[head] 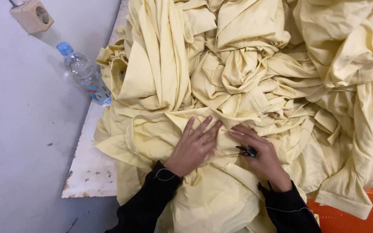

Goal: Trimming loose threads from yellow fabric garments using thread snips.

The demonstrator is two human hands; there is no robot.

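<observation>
Head view, looking straight down: big heap of pale yellow fabric (255, 77) piled on a white bench (89, 172), covering nearly all of it and spilling off the near edge. Both hands rest on the cloth at the front of the heap, near the bottom centre. Left hand (194, 146) lies flat, palm down, fingers spread and apart, pressing a smoothed fold of the yellow fabric; grip not closed on anything. Right hand (260, 153) is just beside it, also lying on the cloth, fingers stretched toward the left hand, with small dark snips (247, 150) with a teal handle held against the fingers; grip is closed around that tool, blades pointing left. Fingertips of the two hands nearly meet, cannot tell if they touch. Both arms in black sleeves (152, 198). Clear plastic water bottle (84, 74) with a blue cap lies tilted at the bench's left edge, against the grey wall, touching the fabric pile. Beige wall socket (32, 15) top left, well apart from the hands. Orange plastic container (355, 215) shows at the bottom right under hanging cloth
</observation>
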